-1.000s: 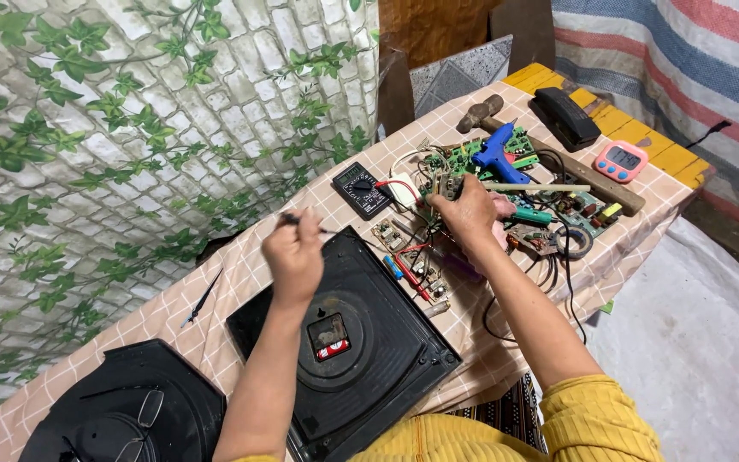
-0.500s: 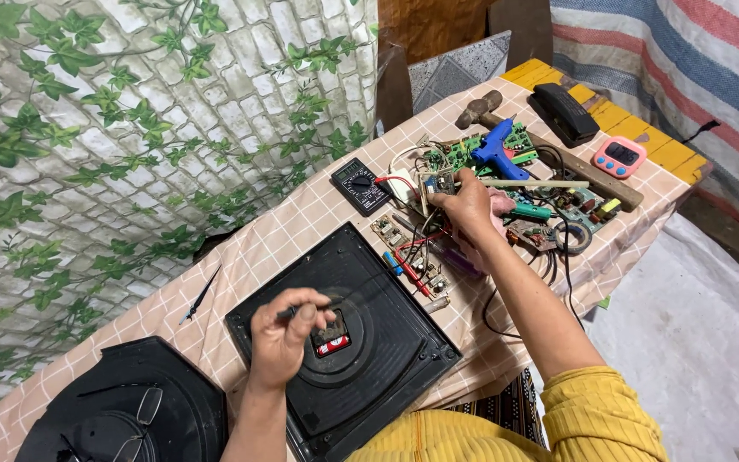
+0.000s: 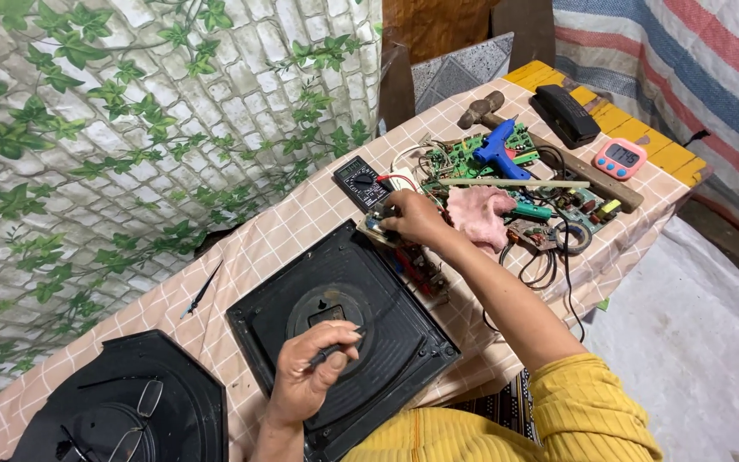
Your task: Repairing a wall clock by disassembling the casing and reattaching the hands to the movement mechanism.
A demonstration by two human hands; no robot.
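Pinched between thumb and fingers, a thin dark tool (image 3: 333, 349) sits in the left hand (image 3: 308, 382), which is closed round it over the square black casing (image 3: 344, 329) near the desk's front edge. The right hand (image 3: 415, 219) curls its fingers onto a small circuit board (image 3: 380, 228) just past the casing's far corner; whether it truly grips the board cannot be told.

Doing this well seems to call for a steady left hand with the tool tip low over the round centre of the casing, and a light touch on the board so its wires are not strained.

Counted: two black casings, the second (image 3: 121, 402) at the near left corner with one pair of glasses (image 3: 134, 419) on it; one multimeter (image 3: 361, 181); one blue glue gun (image 3: 498, 150); one hammer (image 3: 482, 109); one pink timer (image 3: 619, 158); one pink cloth (image 3: 482, 214).
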